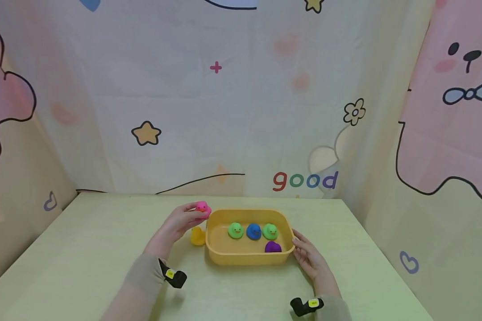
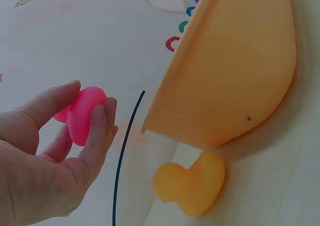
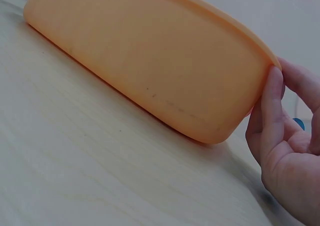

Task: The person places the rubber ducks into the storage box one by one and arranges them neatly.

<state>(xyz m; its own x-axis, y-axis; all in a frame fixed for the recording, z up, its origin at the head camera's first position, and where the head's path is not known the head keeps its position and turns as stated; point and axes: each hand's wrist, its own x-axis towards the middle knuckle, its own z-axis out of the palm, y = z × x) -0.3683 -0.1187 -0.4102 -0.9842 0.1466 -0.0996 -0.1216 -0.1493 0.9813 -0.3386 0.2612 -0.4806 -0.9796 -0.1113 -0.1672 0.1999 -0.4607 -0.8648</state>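
Observation:
My left hand (image 1: 183,219) holds a pink rubber duck (image 1: 202,208) between thumb and fingers, raised by the left rim of a yellow-orange plastic tub (image 1: 245,258). Just below that hand, a yellow rubber duck (image 1: 197,236) sits on the table beside the tub's left end; the left wrist view shows it lying close to the wall. Inside the tub are a left green duck (image 1: 235,231), a blue duck (image 1: 254,232), a right green duck (image 1: 270,232) and a partly hidden purple duck (image 1: 273,247). My right hand (image 1: 310,256) grips the tub's right rim with thumb and fingers.
A pale wooden table (image 1: 116,232) carries the tub. Behind it and at both sides hangs a printed cloth (image 1: 209,125) with stars, a flower and the word "good". Black cameras are strapped to both wrists.

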